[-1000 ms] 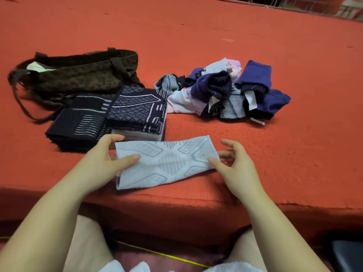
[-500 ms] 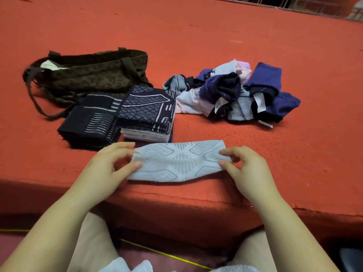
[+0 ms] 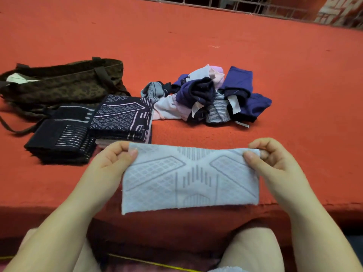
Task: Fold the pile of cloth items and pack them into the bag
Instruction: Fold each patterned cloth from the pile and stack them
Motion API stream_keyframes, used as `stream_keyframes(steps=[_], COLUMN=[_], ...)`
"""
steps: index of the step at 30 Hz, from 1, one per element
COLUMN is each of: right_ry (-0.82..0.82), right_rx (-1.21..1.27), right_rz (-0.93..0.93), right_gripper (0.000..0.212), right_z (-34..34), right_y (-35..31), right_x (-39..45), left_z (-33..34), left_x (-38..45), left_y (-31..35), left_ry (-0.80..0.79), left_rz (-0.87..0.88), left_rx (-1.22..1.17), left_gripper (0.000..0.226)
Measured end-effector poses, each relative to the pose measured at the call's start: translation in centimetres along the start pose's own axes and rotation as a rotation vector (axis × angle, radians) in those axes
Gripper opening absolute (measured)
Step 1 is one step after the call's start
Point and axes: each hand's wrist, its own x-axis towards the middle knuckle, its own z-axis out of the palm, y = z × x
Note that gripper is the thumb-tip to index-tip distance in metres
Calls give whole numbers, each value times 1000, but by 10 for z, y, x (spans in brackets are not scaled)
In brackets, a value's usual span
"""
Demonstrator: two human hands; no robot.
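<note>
You are pinching the pale patterned cloth point(image 3: 189, 178) at its top corners with your left hand point(image 3: 115, 163) and right hand point(image 3: 273, 160); uneven tension is risking a crooked fold.

No readable text, brand, number or sign anywhere. White tags point(image 3: 234, 104) on the cloth pile point(image 3: 208, 99) at 12 o'clock: too small and blurred to read. Pale cloth point(image 3: 189, 179) at centre and dark folded stacks point(image 3: 92, 126) at 10 o'clock: woven line patterns only, no lettering. Bag point(image 3: 60, 85) at 10 o'clock: mottled print, no logo legible.
</note>
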Motion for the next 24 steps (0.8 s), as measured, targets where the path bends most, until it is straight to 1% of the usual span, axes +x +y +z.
stream_keyframes(steps=[2, 4, 6, 7, 8, 9, 10, 11, 13, 15, 16, 17, 18, 19, 20, 21, 23, 24], right_ry=[17, 58, 115, 141, 158, 166, 163, 146, 59, -77, -143, -201, -254, -306, -350, -372, -369, -370], right_rx=[9, -111, -248, -329, -420, -517, -611, -687, -748, -752, -766, -807, -881, -977, -1064, -1117, -1128, -1129], right_rz=[63, 98, 107, 106, 99, 75, 19, -69, -222, -259, -233, -189, -126, -56, 1, 28, 26, 30], right_gripper=[25, 37, 45, 48, 50, 53, 55, 54, 46, 43, 46, 53, 61, 69, 75, 81, 89, 91], right_z=[-7, -13, -16, -15, -13, -9, -4, 2, 19, 38, 45, 50, 52, 52, 50, 47, 44, 42], right_y=[4, 17, 30, 37, 42, 46, 48, 51, 52, 53, 56, 59, 63, 69, 75, 80, 84, 84], right_x=[1, 5, 10, 12, 12, 11, 9, 7, 3, 0, 0, 0, 0, -2, -5, -9, -15, -17], left_z=[10, 18, 24, 25, 27, 28, 31, 35, 46, 60, 66, 70, 71, 67, 61, 55, 42, 36], left_x=[3, 8, 10, 10, 11, 10, 10, 8, 4, 3, 3, 4, 6, 7, 7, 6, 2, 0], left_y=[-6, -14, -23, -26, -28, -30, -31, -31, -34, -40, -41, -42, -44, -49, -55, -59, -62, -62], left_ry=[-12, -21, -52, -58, -58, -50, -52, -82, -180, -280, -320, -372, -415, -462, -502, -527, -556, -565], left_rz=[-57, -87, -70, -25, 55, 182, 326, 431, 555, 605, 580, 500, 395, 302, 258, 259, 278, 276], left_rx=[34, 104, 275, 428, 612, 789, 917, 990, 1055, 1151, 1204, 1266, 1336, 1409, 1467, 1487, 1449, 1443], left_gripper=[16, 26, 40, 47, 52, 55, 55, 54, 47, 47, 53, 63, 73, 79, 82, 89, 110, 112])
